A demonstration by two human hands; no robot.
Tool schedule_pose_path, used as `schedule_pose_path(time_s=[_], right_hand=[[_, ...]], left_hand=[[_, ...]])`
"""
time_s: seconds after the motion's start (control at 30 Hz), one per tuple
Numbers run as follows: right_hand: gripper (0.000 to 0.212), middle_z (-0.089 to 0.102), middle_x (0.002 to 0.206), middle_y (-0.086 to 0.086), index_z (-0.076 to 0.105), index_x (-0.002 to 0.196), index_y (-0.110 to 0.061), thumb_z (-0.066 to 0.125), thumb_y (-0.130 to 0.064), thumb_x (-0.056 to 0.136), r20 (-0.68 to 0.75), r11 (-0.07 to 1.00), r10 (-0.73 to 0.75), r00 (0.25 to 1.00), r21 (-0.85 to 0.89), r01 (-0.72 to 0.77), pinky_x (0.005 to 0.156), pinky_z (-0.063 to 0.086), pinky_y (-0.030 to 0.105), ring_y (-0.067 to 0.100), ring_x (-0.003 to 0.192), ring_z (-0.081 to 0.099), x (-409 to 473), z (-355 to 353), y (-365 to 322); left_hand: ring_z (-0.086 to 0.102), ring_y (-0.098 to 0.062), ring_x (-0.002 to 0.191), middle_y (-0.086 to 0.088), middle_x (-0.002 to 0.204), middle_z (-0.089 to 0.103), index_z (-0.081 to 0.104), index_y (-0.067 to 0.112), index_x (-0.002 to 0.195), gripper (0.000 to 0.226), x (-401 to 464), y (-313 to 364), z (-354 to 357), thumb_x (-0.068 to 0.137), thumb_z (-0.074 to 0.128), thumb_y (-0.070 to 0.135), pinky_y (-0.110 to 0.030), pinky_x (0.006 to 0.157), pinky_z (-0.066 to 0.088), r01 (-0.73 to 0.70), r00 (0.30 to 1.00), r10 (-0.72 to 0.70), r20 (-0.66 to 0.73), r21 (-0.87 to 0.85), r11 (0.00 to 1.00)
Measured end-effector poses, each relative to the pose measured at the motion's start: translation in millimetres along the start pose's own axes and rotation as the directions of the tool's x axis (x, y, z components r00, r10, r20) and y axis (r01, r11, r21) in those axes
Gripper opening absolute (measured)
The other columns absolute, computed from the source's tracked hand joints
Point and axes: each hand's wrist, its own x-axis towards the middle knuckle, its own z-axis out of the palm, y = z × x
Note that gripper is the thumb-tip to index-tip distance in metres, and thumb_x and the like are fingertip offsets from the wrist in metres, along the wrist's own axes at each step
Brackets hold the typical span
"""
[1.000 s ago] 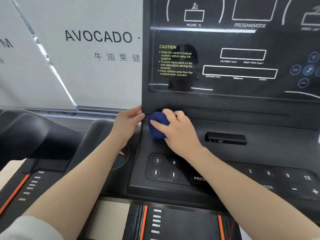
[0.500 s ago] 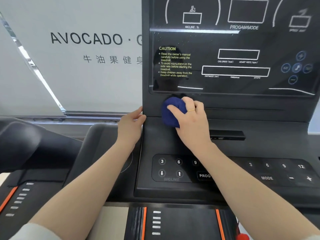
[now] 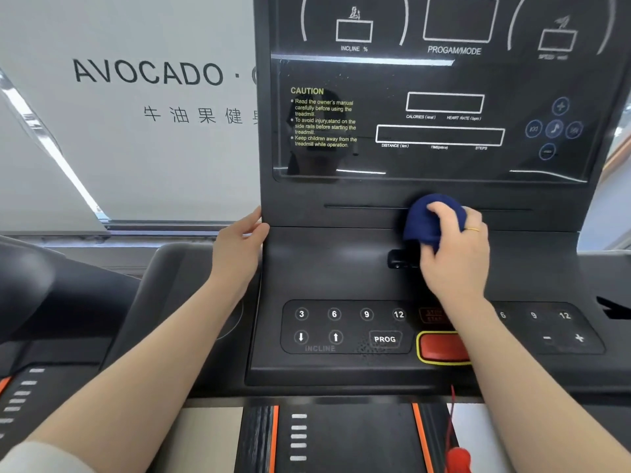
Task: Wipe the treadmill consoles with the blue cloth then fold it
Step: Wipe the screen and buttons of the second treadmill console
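The black treadmill console (image 3: 327, 261) fills the middle of the view, with a glossy display panel (image 3: 440, 97) above and a button pad (image 3: 348, 327) below. My right hand (image 3: 454, 254) grips a bunched dark blue cloth (image 3: 421, 221) and presses it against the ledge just under the display, a little right of the console's middle. My left hand (image 3: 239, 244) rests against the console's left edge, fingers fairly straight. The hand and cloth hide part of a small black slot (image 3: 397, 259).
A red stop button with a yellow rim (image 3: 440, 346) sits under my right forearm; a red safety cord (image 3: 456, 438) hangs below it. A second treadmill's dark handrail (image 3: 30, 288) lies at the left. The belt with orange stripes (image 3: 341, 438) is below. A white wall sign stands behind.
My right hand has slid the blue cloth to the right along the ledge under the display, from the left corner to past the middle. The left hand stays on the console's edge.
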Motion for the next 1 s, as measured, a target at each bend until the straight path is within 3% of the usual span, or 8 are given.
schedule_pose_path(time_s=[0.07, 0.17, 0.27, 0.4, 0.53, 0.77, 0.83, 1.0], right_hand=[[0.047, 0.054, 0.112, 0.025, 0.061, 0.115, -0.014, 0.055, -0.012, 0.069, -0.015, 0.996, -0.084, 0.996, -0.034, 0.084, 0.068, 0.045, 0.041, 0.043, 0.083, 0.052, -2, 6, -17], [0.048, 0.058, 0.113, 0.021, 0.066, 0.112, -0.017, 0.045, -0.023, 0.069, 0.007, 0.967, -0.247, 0.969, -0.055, 0.247, 0.062, 0.043, 0.036, 0.037, 0.079, 0.053, -7, 21, -57], [0.039, 0.06, 0.108, 0.018, 0.068, 0.106, -0.017, 0.059, -0.021, 0.069, 0.045, 0.95, -0.307, 0.951, -0.044, 0.309, 0.06, 0.042, 0.034, 0.035, 0.076, 0.054, 1, 32, -98], [0.04, 0.06, 0.096, 0.014, 0.067, 0.104, -0.02, 0.072, -0.031, 0.065, 0.12, 0.919, -0.38, 0.917, -0.068, 0.389, 0.058, 0.04, 0.034, 0.033, 0.071, 0.053, 15, 30, -96], [0.035, 0.057, 0.083, 0.01, 0.069, 0.093, -0.023, 0.05, -0.038, 0.068, 0.052, 0.972, -0.227, 0.972, -0.041, 0.229, 0.057, 0.036, 0.032, 0.033, 0.065, 0.052, 24, 16, -62], [0.033, 0.058, 0.084, 0.014, 0.07, 0.087, -0.018, 0.045, -0.032, 0.07, -0.128, 0.995, 0.008, 0.992, -0.093, -0.02, 0.058, 0.032, 0.033, 0.035, 0.064, 0.05, 21, 9, -30], [0.033, 0.058, 0.082, 0.014, 0.069, 0.085, -0.017, 0.045, -0.032, 0.069, -0.144, 0.995, -0.005, 0.99, -0.097, -0.009, 0.057, 0.031, 0.032, 0.034, 0.063, 0.05, 17, 14, -48], [0.035, 0.059, 0.09, 0.013, 0.068, 0.093, -0.018, 0.051, -0.035, 0.068, -0.022, 0.974, -0.226, 0.974, -0.013, 0.226, 0.056, 0.041, 0.034, 0.032, 0.067, 0.051, 6, 39, -122]], left_hand=[[0.051, 0.001, 0.073, 0.028, 0.07, 0.059, 0.053, 0.053, 0.103, 0.04, 0, 0, -1, 0.092, 0.051, 0.014, -0.019, 0.082, 0.041, 0.002, 1.0, -0.002, 0.0, 0.017, 1.0], [0.05, 0.0, 0.073, 0.026, 0.068, 0.06, 0.056, 0.06, 0.09, 0.046, -1, 1, -2, 0.091, 0.051, 0.015, -0.022, 0.083, 0.044, 0.006, 1.0, -0.006, 0.0, 0.033, 0.999], [0.05, -0.007, 0.08, 0.023, 0.076, 0.06, 0.055, 0.061, 0.089, 0.046, -1, 3, -4, 0.091, 0.05, 0.016, -0.03, 0.088, 0.046, -0.002, 1.0, 0.001, 0.011, 0.065, 0.998], [0.052, -0.002, 0.082, 0.008, 0.1, 0.068, 0.06, 0.044, 0.116, 0.037, 4, 1, -7, 0.09, 0.051, 0.02, -0.033, 0.09, 0.046, -0.01, 1.0, 0.009, 0.012, 0.114, 0.993], [0.055, -0.005, 0.088, 0.006, 0.108, 0.065, 0.058, 0.036, 0.123, 0.036, 2, -3, -5, 0.09, 0.052, 0.022, -0.033, 0.095, 0.045, -0.009, 1.0, 0.01, -0.007, 0.1, 0.995], [0.055, -0.001, 0.09, 0.014, 0.1, 0.068, 0.062, 0.038, 0.119, 0.037, 6, -2, -9, 0.089, 0.051, 0.019, -0.03, 0.095, 0.044, 0.023, 0.998, -0.026, 0.057, 0.06, 0.998], [0.056, 0.0, 0.094, 0.016, 0.098, 0.068, 0.064, 0.037, 0.117, 0.038, 3, 1, -8, 0.089, 0.05, 0.015, -0.029, 0.098, 0.043, 0.035, 0.996, -0.037, 0.083, 0.021, 0.999], [0.062, -0.01, 0.106, 0.007, 0.113, 0.068, 0.061, 0.029, 0.123, 0.035, 10, 0, -13, 0.092, 0.048, 0.016, -0.03, 0.098, 0.045, 0.049, 0.987, -0.047, 0.157, -0.007, 0.999]])
